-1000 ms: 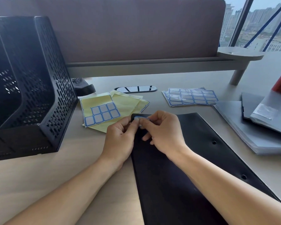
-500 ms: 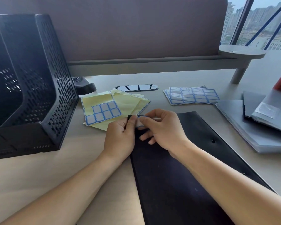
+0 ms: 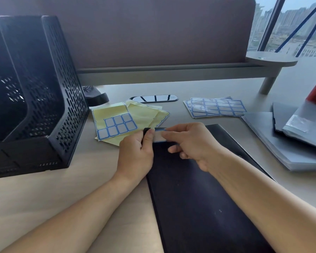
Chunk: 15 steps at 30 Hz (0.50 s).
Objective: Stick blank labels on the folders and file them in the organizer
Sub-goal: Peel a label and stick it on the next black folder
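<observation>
Rectangular blue-edged label [image 3: 160, 136] pressed by fingers [image 3: 150, 136] onto matte black folder [image 3: 199, 198].

**Daylight from the right window, soft and even**

Light enters through the window [image 3: 299, 24] at upper right; the city view outside is hazy and washed out. The desk [image 3: 44, 198] is evenly lit, warmer and brighter toward the near left. Shadows are soft: faint ones under both forearms, a deeper one inside the black mesh organizer [image 3: 35, 88]. The glossy black oval plate [image 3: 153, 98] mirrors bright streaks. The black folder [image 3: 199, 207] reads nearly featureless, slightly noisy. Wide-angle bowing bends the organizer's walls and the window frame. Overall softness, with mild blur at the fingertips.
</observation>
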### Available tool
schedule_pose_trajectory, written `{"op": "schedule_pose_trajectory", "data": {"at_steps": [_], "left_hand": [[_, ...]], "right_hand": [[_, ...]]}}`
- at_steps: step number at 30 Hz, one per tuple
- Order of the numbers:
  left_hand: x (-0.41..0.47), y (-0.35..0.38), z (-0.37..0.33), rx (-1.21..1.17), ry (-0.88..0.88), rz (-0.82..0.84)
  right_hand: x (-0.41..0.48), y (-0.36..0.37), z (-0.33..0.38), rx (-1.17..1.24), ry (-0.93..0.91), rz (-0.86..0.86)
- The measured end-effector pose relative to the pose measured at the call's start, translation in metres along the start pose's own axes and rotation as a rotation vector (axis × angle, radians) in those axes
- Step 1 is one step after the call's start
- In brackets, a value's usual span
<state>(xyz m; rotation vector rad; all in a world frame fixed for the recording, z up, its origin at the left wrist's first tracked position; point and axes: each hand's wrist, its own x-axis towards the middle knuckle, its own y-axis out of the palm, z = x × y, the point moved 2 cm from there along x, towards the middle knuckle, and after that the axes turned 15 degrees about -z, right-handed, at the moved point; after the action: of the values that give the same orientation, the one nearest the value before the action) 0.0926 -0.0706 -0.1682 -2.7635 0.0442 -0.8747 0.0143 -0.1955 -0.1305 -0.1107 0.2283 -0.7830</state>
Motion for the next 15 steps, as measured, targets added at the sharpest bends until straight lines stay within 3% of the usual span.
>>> {"op": "schedule_pose_trajectory", "data": {"at_steps": [8, 15], "left_hand": [[-0.0023, 0.0004, 0.0002, -0.229, -0.189, 0.075], [-0.0017, 0.0003, 0.0019, -0.209, -0.141, 0.064]], "right_hand": [[0.0056, 0.0026, -0.0046, -0.019, -0.153, -0.064], [0.0033, -0.0001, -0.0040, 0.017, -0.163, -0.105]]}}
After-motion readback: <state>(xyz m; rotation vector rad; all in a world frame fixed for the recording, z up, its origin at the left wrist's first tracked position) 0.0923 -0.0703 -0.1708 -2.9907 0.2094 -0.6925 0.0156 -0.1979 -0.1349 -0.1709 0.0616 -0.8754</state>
